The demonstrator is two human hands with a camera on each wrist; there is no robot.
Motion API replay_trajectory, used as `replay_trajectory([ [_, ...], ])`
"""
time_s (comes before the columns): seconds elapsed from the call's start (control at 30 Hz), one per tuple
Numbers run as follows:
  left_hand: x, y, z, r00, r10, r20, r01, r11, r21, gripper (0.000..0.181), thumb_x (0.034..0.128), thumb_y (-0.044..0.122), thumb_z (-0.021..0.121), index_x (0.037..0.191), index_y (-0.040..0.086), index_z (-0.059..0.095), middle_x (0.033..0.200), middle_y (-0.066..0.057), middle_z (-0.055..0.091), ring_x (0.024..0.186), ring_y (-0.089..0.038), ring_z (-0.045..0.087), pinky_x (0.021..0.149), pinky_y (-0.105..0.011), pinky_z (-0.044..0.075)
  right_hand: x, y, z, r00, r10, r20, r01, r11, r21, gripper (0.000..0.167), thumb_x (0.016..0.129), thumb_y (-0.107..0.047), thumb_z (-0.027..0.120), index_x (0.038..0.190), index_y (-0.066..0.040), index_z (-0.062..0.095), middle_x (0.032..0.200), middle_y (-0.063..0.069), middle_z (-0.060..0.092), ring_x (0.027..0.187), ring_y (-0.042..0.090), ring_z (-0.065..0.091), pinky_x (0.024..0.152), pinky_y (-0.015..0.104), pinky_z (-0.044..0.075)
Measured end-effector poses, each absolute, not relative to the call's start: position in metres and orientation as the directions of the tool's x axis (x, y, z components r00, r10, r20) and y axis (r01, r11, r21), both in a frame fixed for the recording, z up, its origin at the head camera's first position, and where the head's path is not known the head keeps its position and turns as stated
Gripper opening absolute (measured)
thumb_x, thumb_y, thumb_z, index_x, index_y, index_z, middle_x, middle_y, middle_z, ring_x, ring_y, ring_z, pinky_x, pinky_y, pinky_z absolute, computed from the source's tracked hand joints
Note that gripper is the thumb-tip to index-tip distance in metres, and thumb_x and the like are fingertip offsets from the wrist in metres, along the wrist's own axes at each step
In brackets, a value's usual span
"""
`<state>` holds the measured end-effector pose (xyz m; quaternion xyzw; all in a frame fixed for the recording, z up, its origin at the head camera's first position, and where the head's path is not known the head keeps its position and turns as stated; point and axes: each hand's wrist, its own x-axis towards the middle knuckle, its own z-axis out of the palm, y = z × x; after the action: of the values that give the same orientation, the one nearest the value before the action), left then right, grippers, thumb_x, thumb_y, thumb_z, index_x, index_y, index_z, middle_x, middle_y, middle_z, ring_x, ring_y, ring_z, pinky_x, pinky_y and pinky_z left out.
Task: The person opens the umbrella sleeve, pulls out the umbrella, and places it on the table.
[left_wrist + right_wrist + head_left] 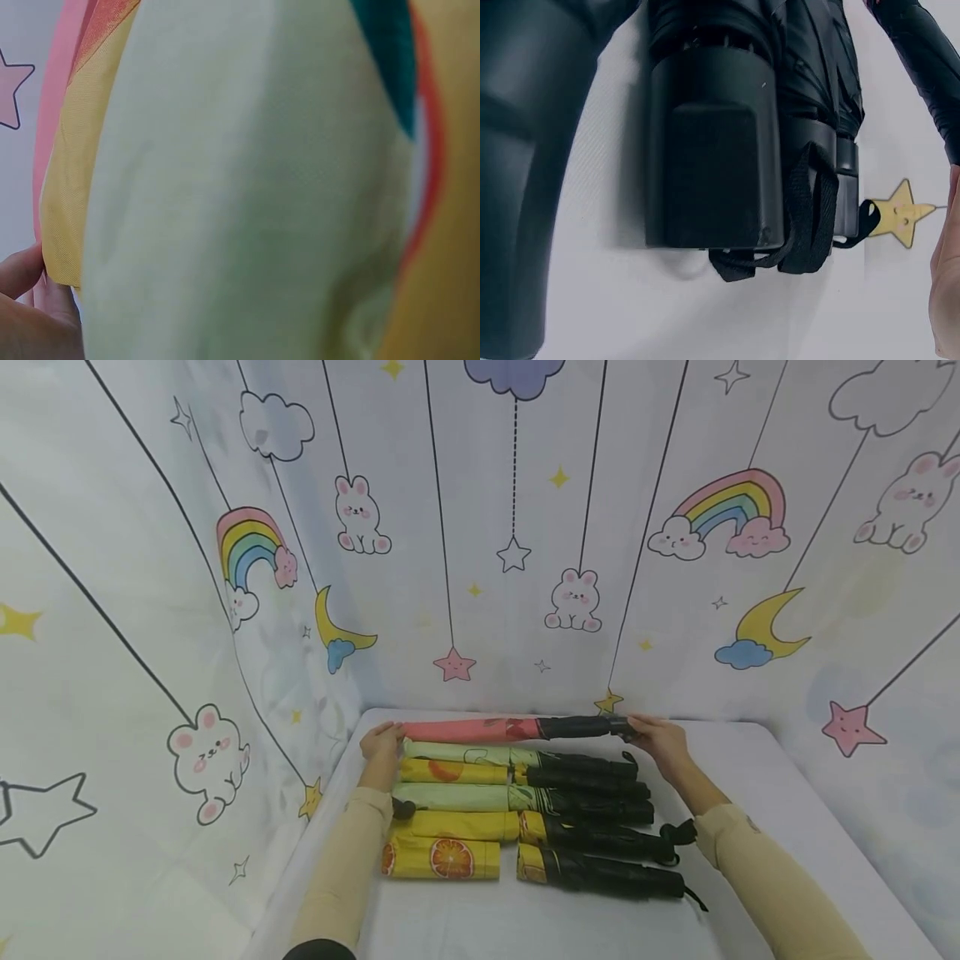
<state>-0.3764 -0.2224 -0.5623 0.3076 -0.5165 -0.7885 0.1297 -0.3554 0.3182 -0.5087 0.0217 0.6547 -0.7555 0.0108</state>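
Note:
At the back of the row lies a folded black umbrella [573, 727] with a pink sleeve [465, 731] in line with its left end. My left hand [382, 742] pinches the sleeve's far left end; its fingers [22, 274] show at the lower left of the left wrist view. My right hand [660, 742] grips the black umbrella's handle end; in the right wrist view only part of that hand [946, 285] shows. Nearer me lie a light green sleeve [453, 753], a yellow sleeve [453, 771] and another green sleeve [450, 796], each in line with a black folded umbrella.
Closer still are two yellow sleeves; the nearest [450, 858], printed with orange slices, lies apart from its black umbrella [600, 870]. Wrist straps [810, 217] hang off several handles. The white table [585, 922] meets a printed curtain [510, 635] at the back and sides.

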Motion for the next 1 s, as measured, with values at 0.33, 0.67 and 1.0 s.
replay_trajectory([
  [0.33,-0.376,-0.222,-0.566,-0.775,-0.516,-0.364,-0.135,-0.427,0.894,0.042,0.0966,-0.004,0.068,0.137,0.006,0.064,0.131,-0.01,0.072,0.118,-0.023,0.07,0.096,-0.032,0.06,-0.366,0.331,-0.533,-0.997,0.07,-0.033,0.027,-0.085,-0.996,0.066,0.099,-0.02,0.074,0.146,0.016,0.046,0.095,-0.012,0.075,0.087,0.004,0.075,0.083,0.021,0.062],
  [0.67,-0.375,-0.222,-0.564,-0.771,-0.521,-0.367,-0.129,-0.437,0.89,0.044,0.0951,-0.005,0.069,0.138,0.007,0.064,0.131,-0.011,0.072,0.116,-0.022,0.071,0.1,-0.033,0.059,-0.362,0.335,-0.539,-0.995,0.081,-0.062,0.052,-0.115,-0.992,0.057,0.097,-0.019,0.078,0.14,0.011,0.057,0.096,-0.011,0.076,0.088,0.006,0.076,0.084,0.022,0.063],
  [1.0,-0.377,-0.226,-0.567,-0.779,-0.499,-0.38,-0.15,-0.439,0.886,0.044,0.0951,-0.002,0.071,0.137,0.01,0.063,0.132,-0.007,0.072,0.115,-0.02,0.07,0.103,-0.037,0.057,-0.36,0.333,-0.547,-0.994,0.08,-0.08,0.08,-0.007,-0.997,0.064,0.1,-0.022,0.074,0.147,0.014,0.048,0.105,-0.007,0.075,0.09,0.001,0.073,0.089,0.023,0.061],
])
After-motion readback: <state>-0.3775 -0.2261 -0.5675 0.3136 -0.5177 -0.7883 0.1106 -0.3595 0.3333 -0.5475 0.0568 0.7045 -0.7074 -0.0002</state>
